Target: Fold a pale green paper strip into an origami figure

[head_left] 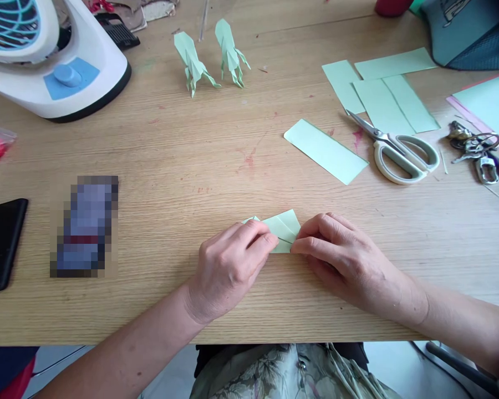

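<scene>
A small folded piece of pale green paper lies on the wooden table near its front edge. My left hand pinches the paper's left end with curled fingers. My right hand presses and pinches its right end, fingers closed together. Most of the paper is hidden under my fingers; only its upper middle shows.
Two finished green paper figures stand at the back. A green paper strip, more cut strips, scissors and keys lie right. A white fan base, a black phone and a blurred card sit left.
</scene>
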Available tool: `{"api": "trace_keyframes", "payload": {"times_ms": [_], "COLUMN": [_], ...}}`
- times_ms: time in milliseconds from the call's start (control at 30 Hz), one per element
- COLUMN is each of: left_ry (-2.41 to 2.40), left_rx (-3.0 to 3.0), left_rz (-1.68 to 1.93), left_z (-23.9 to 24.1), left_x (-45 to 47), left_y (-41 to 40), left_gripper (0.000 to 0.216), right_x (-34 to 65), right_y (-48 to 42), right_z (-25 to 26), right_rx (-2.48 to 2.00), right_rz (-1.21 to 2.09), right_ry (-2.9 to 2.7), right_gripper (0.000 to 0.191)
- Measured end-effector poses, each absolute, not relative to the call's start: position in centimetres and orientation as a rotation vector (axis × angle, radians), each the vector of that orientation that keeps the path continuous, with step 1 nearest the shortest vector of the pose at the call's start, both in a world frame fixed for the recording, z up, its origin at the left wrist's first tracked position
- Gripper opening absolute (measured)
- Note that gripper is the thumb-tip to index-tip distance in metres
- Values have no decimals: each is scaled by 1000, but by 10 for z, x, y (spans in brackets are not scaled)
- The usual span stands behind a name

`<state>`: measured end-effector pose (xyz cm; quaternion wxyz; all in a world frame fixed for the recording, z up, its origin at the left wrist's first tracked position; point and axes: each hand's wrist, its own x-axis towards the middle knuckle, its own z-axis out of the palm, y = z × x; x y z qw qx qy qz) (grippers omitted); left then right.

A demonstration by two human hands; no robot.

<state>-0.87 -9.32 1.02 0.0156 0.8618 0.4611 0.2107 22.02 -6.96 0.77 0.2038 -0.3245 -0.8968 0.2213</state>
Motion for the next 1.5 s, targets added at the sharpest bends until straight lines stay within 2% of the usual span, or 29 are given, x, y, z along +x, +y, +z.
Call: {"api": "trace_keyframes", "payload": {"times_ms": [200,300,467,633,800,1100,1300,1500], "left_ry": [1327,1153,1070,1047,1040,1059,1082,1108], "left_rx": [2833,2911,2996,3002,2903,2896,2892,2907], "left_rz": [679,682,460,141,47,-15,-16,-33], "left_z": [7,8,15,14,6,8,9,7], "left_x": [-17,-24,-30,-26,-27,-26,-25,-24], "left_y": [-99,-105,-117,-120,-115,-116,-116,-117], "left_gripper": [16,25,36,66,90,87,89,89], "right_x": [225,225,225,224,225,248,256,254], "right_y": [-71,-72,-72,-71,-71,-72,-70,-73], "right_z": [5,4,5,5,4,6,4,3], "right_rx": [-841,-835,-843,-851,-833,-837,-564,-542], "right_rz": [580,585,599,601,576,655,378,184], "right_ry": [-2477,-2479,-2473,-2471,-2471,-2425,-2732,-2853], "right_gripper": [29,29,31,35,31,32,40,38]}}
